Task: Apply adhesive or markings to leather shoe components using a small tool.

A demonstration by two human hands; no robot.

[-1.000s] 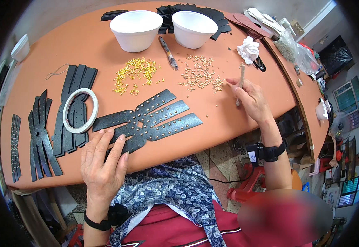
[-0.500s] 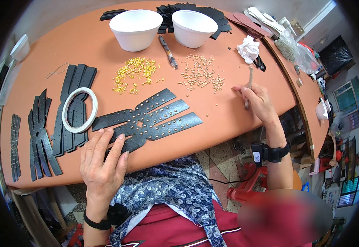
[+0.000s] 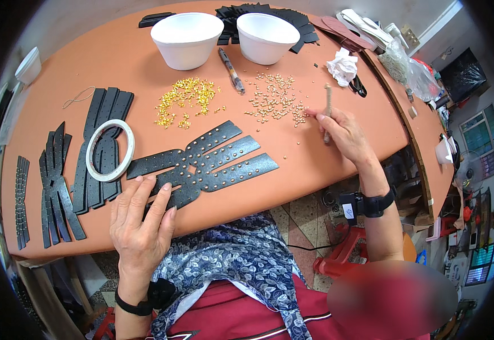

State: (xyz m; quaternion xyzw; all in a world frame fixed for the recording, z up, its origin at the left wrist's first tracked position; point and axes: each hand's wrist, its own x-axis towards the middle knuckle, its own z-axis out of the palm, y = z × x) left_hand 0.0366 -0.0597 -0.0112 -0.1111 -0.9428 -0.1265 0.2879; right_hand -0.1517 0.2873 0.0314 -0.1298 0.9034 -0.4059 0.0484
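Note:
My left hand (image 3: 140,220) lies flat with its fingers spread, pressing the lower left end of a black leather piece (image 3: 193,168) that splits into studded strips. In my right hand (image 3: 346,133) a thin tan stick-like tool (image 3: 328,105) stands nearly upright, gripped by the curled fingers. That hand's index fingertip reaches the right edge of a scatter of small pale-gold rivet caps (image 3: 278,96). Left of those caps lies a pile of bright yellow-gold rivet posts (image 3: 189,99). Whether a cap is under the fingertip is too small to tell.
A white tape roll (image 3: 110,151) rests on stacked black leather pieces (image 3: 96,181), with more studded pieces (image 3: 54,181) farther left. Two white foam bowls (image 3: 187,41) and a pen (image 3: 231,71) stand or lie at the back. Crumpled tissue (image 3: 342,67) sits right, near the table's edge.
My right hand has moved left with the stick, bringing its index fingertip to the pale-gold caps. The left hand stays in place on the leather.

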